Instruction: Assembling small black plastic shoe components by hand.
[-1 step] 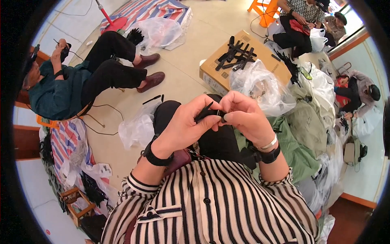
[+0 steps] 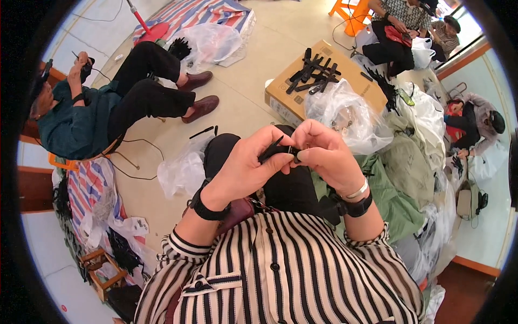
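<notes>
Both hands meet above my lap around a narrow black strap (image 2: 270, 149). My left hand (image 2: 253, 162) is closed on it, and a loose end sticks out past the fingers. Thumb and fingertips of my right hand (image 2: 326, 156) pinch the other end, where a small shiny part shows between the hands. Fingers hide most of this part, so its form cannot be made out. Beyond my hands, several black straps (image 2: 315, 70) lie in a loose pile on a brown cardboard box (image 2: 280, 89).
A clear plastic bag (image 2: 350, 116) leans over the box's near corner. Green and white sacks (image 2: 396, 200) lie at my right. On the floor to the left are another plastic bag (image 2: 183, 170) and thin black pieces (image 2: 202, 132). A seated person (image 2: 81, 124) works at far left; others sit at far right.
</notes>
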Available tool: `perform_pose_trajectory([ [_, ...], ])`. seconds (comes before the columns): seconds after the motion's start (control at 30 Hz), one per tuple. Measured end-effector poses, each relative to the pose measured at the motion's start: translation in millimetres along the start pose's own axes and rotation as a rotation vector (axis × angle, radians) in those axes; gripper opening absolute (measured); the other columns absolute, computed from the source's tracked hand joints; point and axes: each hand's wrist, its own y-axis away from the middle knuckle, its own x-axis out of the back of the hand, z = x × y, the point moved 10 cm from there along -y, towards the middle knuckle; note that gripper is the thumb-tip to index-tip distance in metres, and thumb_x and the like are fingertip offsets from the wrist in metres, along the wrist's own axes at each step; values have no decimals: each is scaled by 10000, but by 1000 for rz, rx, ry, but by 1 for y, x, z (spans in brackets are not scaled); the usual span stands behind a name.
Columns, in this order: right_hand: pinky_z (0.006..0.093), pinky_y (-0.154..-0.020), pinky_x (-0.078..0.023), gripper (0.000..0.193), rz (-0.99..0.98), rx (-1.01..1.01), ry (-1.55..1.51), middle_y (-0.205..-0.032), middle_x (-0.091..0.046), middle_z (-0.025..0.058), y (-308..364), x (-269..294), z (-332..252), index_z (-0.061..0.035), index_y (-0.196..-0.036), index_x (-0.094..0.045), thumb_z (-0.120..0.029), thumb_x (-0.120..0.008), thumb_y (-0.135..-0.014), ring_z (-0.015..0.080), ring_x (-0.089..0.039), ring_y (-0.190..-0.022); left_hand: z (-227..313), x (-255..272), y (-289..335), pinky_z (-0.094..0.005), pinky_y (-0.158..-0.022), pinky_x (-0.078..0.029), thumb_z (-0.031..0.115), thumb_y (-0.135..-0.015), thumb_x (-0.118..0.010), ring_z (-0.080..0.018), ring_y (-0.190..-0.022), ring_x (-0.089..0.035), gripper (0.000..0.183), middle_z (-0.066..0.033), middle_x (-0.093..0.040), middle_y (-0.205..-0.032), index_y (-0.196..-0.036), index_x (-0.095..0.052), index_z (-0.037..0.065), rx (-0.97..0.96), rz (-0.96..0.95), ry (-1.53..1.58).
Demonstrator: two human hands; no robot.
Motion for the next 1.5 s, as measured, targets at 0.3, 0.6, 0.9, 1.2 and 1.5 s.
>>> perform_pose_trajectory([
  [0.3, 271, -713, -515, 110, 141, 7, -3, -909, -546, 32, 0, 11, 4, -15, -968, -498, -27, -550, -872, 132, -594, -791, 9, -1, 0, -227, -708, -490, -1, -889, -556, -99, -792, -617, 143, -54, -626, -838, -1026, -515, -8, -57, 41, -94],
  [0.6, 264, -683, -524, 96, 205, 128, 124, -875, -530, 37, 1, 19, 2, -4, -957, -482, -52, -545, -903, 130, -597, -752, 5, -1, -3, -232, -683, -493, -14, -878, -558, -113, -762, -641, 155, -70, -646, -824, -1024, -510, 0, -74, 101, -187],
  [0.9, 250, -708, -494, 125, 85, 137, 61, -913, -545, 47, -2, 18, 3, -23, -930, -475, -49, -587, -880, 132, -590, -793, 2, -3, -3, -237, -697, -490, -10, -873, -566, -120, -768, -633, 145, -73, -653, -841, -1014, -533, -5, -68, 73, -207],
  [1.2, 290, -795, -490, 228, -148, -12, -181, -1008, -563, 84, 3, 7, 12, -6, -1076, -471, -50, -562, -871, 180, -592, -869, -5, -9, 1, -229, -664, -477, 20, -883, -573, -119, -757, -622, 164, -64, -630, -865, -1044, -552, -7, 48, -26, -70],
  [1.5, 282, -800, -497, 248, -101, -63, -54, -986, -554, 60, 5, 6, 11, -1, -1082, -466, -26, -564, -855, 147, -592, -869, -9, -9, 2, -224, -662, -476, 30, -885, -575, -100, -739, -610, 167, -54, -626, -851, -1047, -571, -11, 38, -53, -97],
])
